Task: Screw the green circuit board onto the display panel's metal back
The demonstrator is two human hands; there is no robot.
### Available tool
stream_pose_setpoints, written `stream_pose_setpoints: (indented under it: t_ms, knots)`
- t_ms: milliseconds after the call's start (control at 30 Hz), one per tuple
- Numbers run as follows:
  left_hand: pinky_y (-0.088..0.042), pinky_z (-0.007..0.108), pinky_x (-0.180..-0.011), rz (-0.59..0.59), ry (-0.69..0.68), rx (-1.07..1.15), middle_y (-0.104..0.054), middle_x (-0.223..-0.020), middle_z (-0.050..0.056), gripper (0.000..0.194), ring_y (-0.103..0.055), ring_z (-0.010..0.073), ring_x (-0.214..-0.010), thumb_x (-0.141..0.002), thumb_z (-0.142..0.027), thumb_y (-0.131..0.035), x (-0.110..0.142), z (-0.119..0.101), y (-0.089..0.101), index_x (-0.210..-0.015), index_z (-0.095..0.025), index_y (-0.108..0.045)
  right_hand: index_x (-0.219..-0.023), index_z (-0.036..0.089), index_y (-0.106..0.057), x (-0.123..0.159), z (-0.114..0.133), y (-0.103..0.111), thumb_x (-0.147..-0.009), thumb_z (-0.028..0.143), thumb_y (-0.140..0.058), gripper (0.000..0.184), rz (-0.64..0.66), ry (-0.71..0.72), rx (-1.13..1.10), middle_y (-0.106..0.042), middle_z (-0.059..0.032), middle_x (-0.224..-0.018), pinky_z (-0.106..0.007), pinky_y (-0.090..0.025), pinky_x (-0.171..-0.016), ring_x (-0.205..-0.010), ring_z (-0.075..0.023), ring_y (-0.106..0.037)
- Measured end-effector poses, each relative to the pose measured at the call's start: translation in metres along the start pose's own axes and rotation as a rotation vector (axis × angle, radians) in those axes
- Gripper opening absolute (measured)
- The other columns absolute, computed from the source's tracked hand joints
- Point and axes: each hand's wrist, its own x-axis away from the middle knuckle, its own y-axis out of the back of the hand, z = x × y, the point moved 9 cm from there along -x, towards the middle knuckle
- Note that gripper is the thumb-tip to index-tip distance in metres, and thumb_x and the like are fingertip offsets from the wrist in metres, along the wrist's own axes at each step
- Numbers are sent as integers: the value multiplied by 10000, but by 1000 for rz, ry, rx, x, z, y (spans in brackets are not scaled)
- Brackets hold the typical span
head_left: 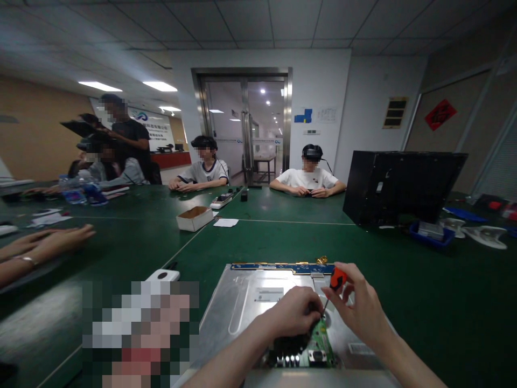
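Observation:
My right hand (355, 296) grips a screwdriver (338, 278) by its orange and black handle. The thin shaft slants down to the top edge of a green circuit board (321, 342). Close beside the tip is my left hand (297, 310), its fingers curled over the board; whether they pinch something small is hidden. The board lies on a silver metal panel (242, 302) resting on the table. Along the panel's far edge runs a narrow blue circuit strip (278, 267), with a gold-coloured piece (322, 260) at its right end.
On the green table (283, 237) stand an open cardboard box (195, 218), a black monitor-like casing (404, 186) and a blue tray (431, 234). A white device (163, 275) lies left of the panel. Another person's hands (48, 245) reach in from the left; several people are around the table.

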Motion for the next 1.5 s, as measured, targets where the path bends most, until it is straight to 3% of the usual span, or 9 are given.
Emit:
stream_pose_setpoints:
  t_ms: [233,400,567,800,1000,1267,1500]
  knots:
    - [-418,216,-643,-6,7,-15,-739,-840,69,164,-627,170,-716,-786,-49,-642,0,1,0,-903,-105,-742,-1267,246,-457,-4,6,8,-996,322,-528,290,-69,26,8,-514,-43,-986,-181,-488,-407,-539,-74,-533]
    - [-426,223,-644,-11,5,-20,-737,-827,56,184,-625,174,-708,-780,-63,-628,-1,2,-1,-902,-127,-751,-1289,246,-471,-5,6,5,-1002,283,-501,291,-43,2,5,-562,-58,-994,-203,-517,-442,-557,-92,-559]
    - [-425,219,-642,-5,-1,-28,-730,-818,40,212,-620,167,-702,-766,-58,-618,-1,0,-1,-898,-147,-759,-1284,210,-434,-2,-2,2,-991,295,-482,309,-5,-73,-1,-654,-70,-960,-236,-543,-461,-498,-100,-577]
    - [-403,206,-612,-17,4,-21,-733,-809,51,196,-610,156,-682,-775,-45,-634,-1,1,1,-908,-118,-757,-1138,217,-424,2,-7,5,-983,355,-530,233,-68,-61,-48,-665,-38,-825,-228,-537,-459,-524,-127,-624]
    - [-409,206,-619,-21,-4,-8,-730,-796,39,211,-608,152,-676,-757,-35,-625,-2,1,0,-887,-134,-758,-1208,216,-351,1,-7,3,-990,359,-532,318,-66,-78,-115,-705,-76,-924,-228,-538,-467,-529,-123,-629]
    - [-412,205,-612,-19,-6,-17,-726,-796,40,188,-604,153,-669,-766,-55,-632,-2,2,-1,-876,-140,-760,-1286,221,-421,-4,1,1,-1036,360,-413,286,6,-42,-30,-653,-76,-965,-230,-543,-482,-563,-122,-635]
    - [-418,209,-623,16,4,-43,-721,-794,32,179,-607,153,-670,-777,-73,-627,-2,3,-2,-870,-151,-759,-1407,226,-368,-6,7,-2,-1058,270,-311,356,64,-39,9,-669,-5,-774,-240,-538,-505,-556,-144,-656]
